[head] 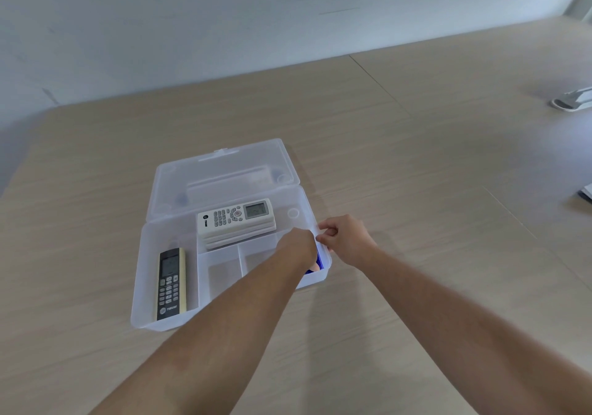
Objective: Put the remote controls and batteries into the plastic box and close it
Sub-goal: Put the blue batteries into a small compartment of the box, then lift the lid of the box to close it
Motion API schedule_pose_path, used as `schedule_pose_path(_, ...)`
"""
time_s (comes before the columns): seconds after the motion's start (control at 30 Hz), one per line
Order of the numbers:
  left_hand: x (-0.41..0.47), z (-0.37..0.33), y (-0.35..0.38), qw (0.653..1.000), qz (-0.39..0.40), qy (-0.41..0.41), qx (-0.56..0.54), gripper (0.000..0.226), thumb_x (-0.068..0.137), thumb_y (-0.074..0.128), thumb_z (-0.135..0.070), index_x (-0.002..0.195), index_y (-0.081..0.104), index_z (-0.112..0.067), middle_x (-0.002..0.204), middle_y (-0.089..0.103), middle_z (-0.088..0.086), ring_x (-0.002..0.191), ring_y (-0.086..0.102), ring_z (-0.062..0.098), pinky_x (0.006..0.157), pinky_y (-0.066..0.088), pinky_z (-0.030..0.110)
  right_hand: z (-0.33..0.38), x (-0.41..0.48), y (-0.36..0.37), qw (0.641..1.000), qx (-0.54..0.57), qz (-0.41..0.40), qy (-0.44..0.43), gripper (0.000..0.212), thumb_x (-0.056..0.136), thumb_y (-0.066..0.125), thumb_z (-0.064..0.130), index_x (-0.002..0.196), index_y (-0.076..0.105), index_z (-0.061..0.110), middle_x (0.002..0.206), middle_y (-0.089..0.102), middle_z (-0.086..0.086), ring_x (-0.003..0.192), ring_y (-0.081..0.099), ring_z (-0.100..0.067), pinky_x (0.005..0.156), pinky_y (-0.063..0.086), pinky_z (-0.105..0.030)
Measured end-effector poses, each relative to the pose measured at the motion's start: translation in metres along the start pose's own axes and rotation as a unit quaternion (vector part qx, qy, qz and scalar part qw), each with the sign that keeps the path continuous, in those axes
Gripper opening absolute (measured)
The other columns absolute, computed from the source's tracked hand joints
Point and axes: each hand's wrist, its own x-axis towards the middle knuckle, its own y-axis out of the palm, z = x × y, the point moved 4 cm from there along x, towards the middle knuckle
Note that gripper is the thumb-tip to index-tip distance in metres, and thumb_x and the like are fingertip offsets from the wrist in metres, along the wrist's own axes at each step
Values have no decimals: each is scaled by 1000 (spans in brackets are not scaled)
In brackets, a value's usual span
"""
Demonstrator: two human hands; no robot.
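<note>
Left hand (296,248) fingers hidden inside plastic box (144,286), over blue item (317,259); state unclear. Right hand (346,238) fingers pinch box's right rim.

A pale wood-grain table (416,164) bears the open plastic box (166,318) and, far right, a white object (570,102).

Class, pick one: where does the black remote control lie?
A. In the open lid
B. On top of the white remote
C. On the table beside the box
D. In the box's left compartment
D: the black remote control lies flat in the left compartment of the plastic box.
</note>
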Motion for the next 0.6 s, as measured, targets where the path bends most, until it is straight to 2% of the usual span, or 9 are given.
schedule_pose_path(0.07,-1,2,-2,1000,22,-8,-20,37,81,72,-22,114,57,-14,89,52,4,99,62,23,73,44,26,0,0,0,1000,-5,1,-3,30,87,61,13,116,67,12,87,71,-6,81,66,-21,59,45,-19)
schedule_pose_path(0.17,-6,9,-14,999,26,-2,-39,34,87,67,-25,115,61,-8,76,56,4,85,63,21,77,51,25,0,1,-1,1000,-24,2,-7,25,88,60,20,111,68,15,80,67,-2,77,65,-20,57,45,-21)
schedule_pose_path(0.23,-10,20,-32,993,2,10,-121,26,92,57,-13,114,64,-2,85,68,8,63,59,17,57,53,19,3,3,-6,1000,-27,-11,-4,22,92,53,27,100,69,14,75,64,-2,68,60,-17,59,46,-24)
schedule_pose_path(0.3,-16,37,-58,981,-21,15,-194,17,91,51,-3,102,65,-4,65,71,5,54,57,15,49,50,20,10,10,-14,999,-10,-34,3,30,94,45,28,89,65,6,77,68,-10,60,58,-15,65,50,-29)
schedule_pose_path(0.37,-23,65,-88,965,-62,0,-254,18,91,46,0,89,64,-1,36,61,1,54,61,18,57,54,22,24,24,-21,998,-3,-55,-4,37,95,42,28,87,63,-3,80,70,-15,62,59,-19,67,51,-31)
schedule_pose_path(0.4,-27,82,-105,954,-101,-13,-283,20,90,45,1,82,63,1,35,60,1,55,64,22,59,55,24,33,33,-24,998,-4,-64,-11,38,95,42,27,88,63,-5,79,69,-14,64,59,-21,66,50,-31)
schedule_pose_path(0.47,-31,123,-133,932,-208,-43,-294,20,88,47,-3,80,64,3,59,72,10,71,69,31,68,57,31,51,50,-28,996,-6,-81,-23,37,93,44,25,90,63,-7,76,65,-13,67,56,-22,63,45,-30)
schedule_pose_path(0.53,-34,169,-147,910,-306,-91,-264,25,87,51,-12,97,68,3,96,73,19,95,68,34,79,53,32,68,67,-26,995,-12,-91,-30,35,91,46,23,94,65,-6,78,62,-20,69,52,-19,58,38,-28)
schedule_pose_path(0.6,-34,211,-139,889,-336,-145,-275,36,88,53,-22,114,64,0,117,65,20,110,61,35,90,50,36,80,81,-20,995,-8,-96,-31,34,90,47,21,98,66,-6,80,61,-23,71,49,-19,58,36,-28)
